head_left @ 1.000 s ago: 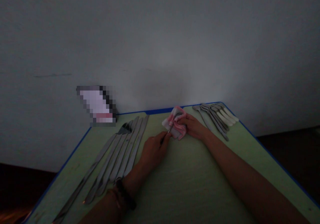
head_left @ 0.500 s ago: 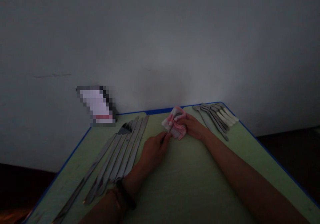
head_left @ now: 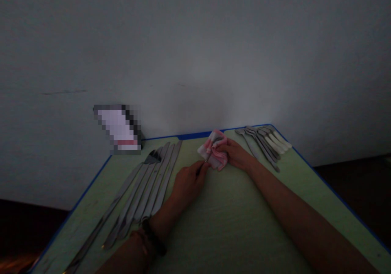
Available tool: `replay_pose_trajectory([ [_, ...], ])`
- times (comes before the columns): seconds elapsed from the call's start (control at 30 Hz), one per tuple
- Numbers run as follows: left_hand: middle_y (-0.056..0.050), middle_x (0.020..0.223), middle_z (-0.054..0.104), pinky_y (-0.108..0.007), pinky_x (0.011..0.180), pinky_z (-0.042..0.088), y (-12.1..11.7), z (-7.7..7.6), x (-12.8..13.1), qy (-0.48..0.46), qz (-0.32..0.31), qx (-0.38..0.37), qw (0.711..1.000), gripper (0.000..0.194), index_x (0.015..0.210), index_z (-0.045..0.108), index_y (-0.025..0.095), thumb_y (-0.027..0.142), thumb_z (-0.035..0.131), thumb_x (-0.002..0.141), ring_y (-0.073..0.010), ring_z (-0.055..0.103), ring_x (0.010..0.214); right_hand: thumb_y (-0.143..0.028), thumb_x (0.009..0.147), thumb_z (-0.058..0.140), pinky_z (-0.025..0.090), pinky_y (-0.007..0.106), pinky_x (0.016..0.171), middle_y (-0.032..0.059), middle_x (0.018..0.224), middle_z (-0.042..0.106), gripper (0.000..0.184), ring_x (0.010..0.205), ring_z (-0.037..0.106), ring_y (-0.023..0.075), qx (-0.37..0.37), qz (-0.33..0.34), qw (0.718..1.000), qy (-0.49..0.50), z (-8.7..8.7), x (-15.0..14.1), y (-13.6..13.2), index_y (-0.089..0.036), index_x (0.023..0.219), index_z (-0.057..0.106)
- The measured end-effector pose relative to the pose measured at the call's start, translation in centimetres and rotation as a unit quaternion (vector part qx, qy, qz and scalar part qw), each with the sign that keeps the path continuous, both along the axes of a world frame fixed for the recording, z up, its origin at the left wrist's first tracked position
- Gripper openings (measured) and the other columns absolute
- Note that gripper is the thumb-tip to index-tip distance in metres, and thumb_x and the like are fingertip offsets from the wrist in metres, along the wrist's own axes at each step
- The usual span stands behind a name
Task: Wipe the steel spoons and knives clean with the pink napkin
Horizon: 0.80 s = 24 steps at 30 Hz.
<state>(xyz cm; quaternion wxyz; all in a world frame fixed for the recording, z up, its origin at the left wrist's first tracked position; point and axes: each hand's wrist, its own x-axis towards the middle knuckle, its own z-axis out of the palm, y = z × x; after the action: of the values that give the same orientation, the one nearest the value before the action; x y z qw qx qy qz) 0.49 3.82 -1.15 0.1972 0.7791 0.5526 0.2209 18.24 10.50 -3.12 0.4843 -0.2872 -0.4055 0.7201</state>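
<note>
Near the far edge of the table, my left hand is closed around the handle of a thin piece of metal cutlery. Its other end goes into a folded pink and white cloth, so I cannot tell whether it is a spoon or another kind. My right hand grips that cloth from the right, fingers wrapped in its folds around the cutlery. Both hands are close together, just above the tabletop.
Several long metal utensils lie side by side on the left of the green table. At the far right rest several spoons and forks, some with white handles. A blurred-out device leans against the wall.
</note>
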Motion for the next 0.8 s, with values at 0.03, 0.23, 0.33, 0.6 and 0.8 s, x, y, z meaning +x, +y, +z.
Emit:
replay_pose_trajectory([
  [0.03,-0.004,0.082,0.071,-0.023,0.064,0.041,0.0,0.0,0.0,0.002,0.0,-0.001,1.0,0.035,0.09,0.066,0.019,0.037,0.035,0.093,-0.0174,0.065,0.072,-0.01,0.061,0.067,0.049,0.027,0.07,0.002,0.078,0.069,0.025,0.072,0.062,0.0134,0.0,0.003,1.0,0.0,0.07,-0.01,-0.03,-0.014,0.086,0.064],
  [0.23,-0.005,0.085,0.071,-0.024,0.067,0.043,0.0,-0.01,-0.01,0.0,-0.002,-0.001,1.0,0.036,0.093,0.066,0.019,0.037,0.035,0.094,-0.0178,0.065,0.075,-0.01,0.061,0.067,0.048,0.026,0.068,0.0016,0.075,0.068,0.022,0.069,0.06,0.013,-0.006,0.0,1.0,-0.005,0.34,-0.04,-0.16,-0.014,0.082,0.065],
  [0.33,-0.004,0.085,0.072,-0.024,0.067,0.043,0.03,-0.12,-0.05,-0.002,-0.005,-0.001,1.0,0.036,0.093,0.066,0.019,0.037,0.035,0.094,-0.0177,0.065,0.075,-0.011,0.061,0.068,0.048,0.027,0.069,0.002,0.075,0.068,0.018,0.07,0.061,0.0132,-0.002,0.005,1.0,-0.005,0.37,-0.05,-0.19,-0.014,0.079,0.065],
  [0.6,-0.004,0.086,0.072,-0.024,0.069,0.044,0.06,-0.29,-0.1,-0.008,-0.009,0.007,1.0,0.035,0.093,0.066,0.02,0.037,0.035,0.094,-0.0181,0.066,0.076,-0.011,0.061,0.068,0.048,0.027,0.072,0.0022,0.078,0.069,0.021,0.071,0.061,0.0129,0.006,-0.004,1.0,-0.004,0.2,-0.07,-0.11,-0.015,0.082,0.066],
  [0.8,-0.004,0.086,0.072,-0.025,0.069,0.044,0.06,-0.21,-0.09,-0.004,-0.007,0.001,1.0,0.036,0.093,0.066,0.02,0.037,0.035,0.094,-0.0185,0.066,0.077,-0.011,0.06,0.069,0.048,0.026,0.07,0.0018,0.077,0.069,0.021,0.07,0.061,0.0125,0.002,-0.012,1.0,-0.005,0.15,-0.08,-0.08,-0.015,0.081,0.066],
])
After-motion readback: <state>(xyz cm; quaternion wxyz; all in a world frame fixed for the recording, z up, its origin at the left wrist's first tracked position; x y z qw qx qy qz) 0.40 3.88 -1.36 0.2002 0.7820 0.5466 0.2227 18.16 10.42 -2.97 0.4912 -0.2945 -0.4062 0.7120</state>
